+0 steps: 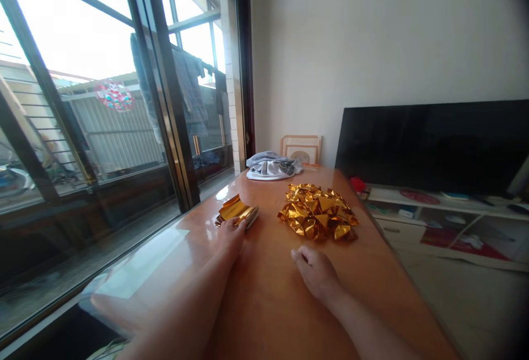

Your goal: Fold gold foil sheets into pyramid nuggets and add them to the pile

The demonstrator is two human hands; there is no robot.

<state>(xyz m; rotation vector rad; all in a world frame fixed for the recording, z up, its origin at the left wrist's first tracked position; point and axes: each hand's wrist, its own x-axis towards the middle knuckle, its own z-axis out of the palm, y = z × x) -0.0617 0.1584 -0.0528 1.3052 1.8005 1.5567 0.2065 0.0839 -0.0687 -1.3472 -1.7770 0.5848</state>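
A stack of gold foil paper (236, 209) lies on the left part of the wooden table (264, 294), its top sheets curling up. My left hand (231, 233) reaches to the near edge of this stack, with thumb and fingers closed on the foil. To the right sits a heap of folded gold foil pieces (318, 211), shiny and angular. Just in front of that heap, my right hand (316, 273) rests with its fingers curled in, and I see nothing in it.
Grey and white cloth (273, 166) is bundled at the table's far end, before some leaning frames (301, 148). A large television (433, 148) stands on a low cabinet (397, 227) at the right. Glass sliding doors (157, 73) run along the left.
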